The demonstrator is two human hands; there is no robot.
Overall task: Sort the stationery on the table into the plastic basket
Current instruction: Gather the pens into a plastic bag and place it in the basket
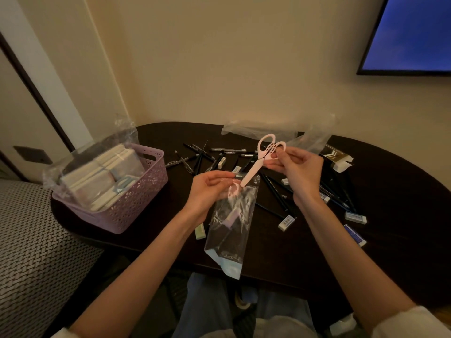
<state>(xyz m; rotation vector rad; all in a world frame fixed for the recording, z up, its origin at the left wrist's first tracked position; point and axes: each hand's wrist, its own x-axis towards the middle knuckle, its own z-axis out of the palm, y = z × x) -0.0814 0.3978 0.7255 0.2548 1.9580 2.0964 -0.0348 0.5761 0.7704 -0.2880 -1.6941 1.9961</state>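
Dark, near-black wood fills my view: an oval table [402, 264] whose near edge curves over my knees in blue trousers. Above that edge my left hand [207, 191] pinches the top of a clear plastic bag [231, 228], which hangs down with something pale lilac still inside. My right hand [300, 172] is closed around the handles of pink scissors [262, 158], whose closed blade tip sits right at the bag's mouth, slanting up to the right.

To the right on the table lie white erasers [286, 222] in paper sleeves, one with a blue wrapper [355, 235] near the edge. A pale green eraser [200, 231] lies just below my left wrist. Behind my hands, black pens and pencils [202, 157] are strewn across the middle of the table, crossing one another.

At the table's left end stands the lilac plastic basket [136, 201] with perforated walls, already holding pale notebooks [102, 176] wrapped in clear film. Left of it is a woven, grey-patterned seat [31, 240].

Farther back, crumpled clear wrappers [263, 129] and a small open box [338, 157] lie by the cream wall [231, 69]. A dark-framed screen [410, 32] glowing blue hangs at the upper right.
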